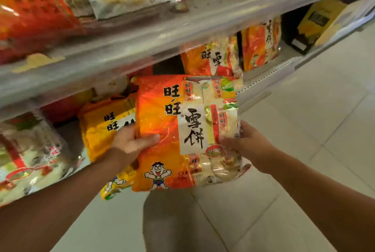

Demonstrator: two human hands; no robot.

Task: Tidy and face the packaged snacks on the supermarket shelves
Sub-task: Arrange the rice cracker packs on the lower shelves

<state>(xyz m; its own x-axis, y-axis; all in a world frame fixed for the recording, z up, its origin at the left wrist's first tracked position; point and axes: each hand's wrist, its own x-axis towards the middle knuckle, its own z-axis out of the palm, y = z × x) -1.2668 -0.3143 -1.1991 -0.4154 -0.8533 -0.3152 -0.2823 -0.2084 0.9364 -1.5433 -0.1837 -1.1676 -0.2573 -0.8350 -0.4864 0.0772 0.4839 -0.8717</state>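
An orange bag [162,130] is held upright at the centre of the frame, in front of the lower shelf [269,75]. Its left edge is gripped by the left hand [132,142], thumb across the front; its right edge is gripped by the right hand [241,140]. A yellow bag [101,130] lies just behind it, left of centre. More bags [219,57] stand behind, upper right.

Upright orange snack bag [162,130] before lower shelf [269,75]
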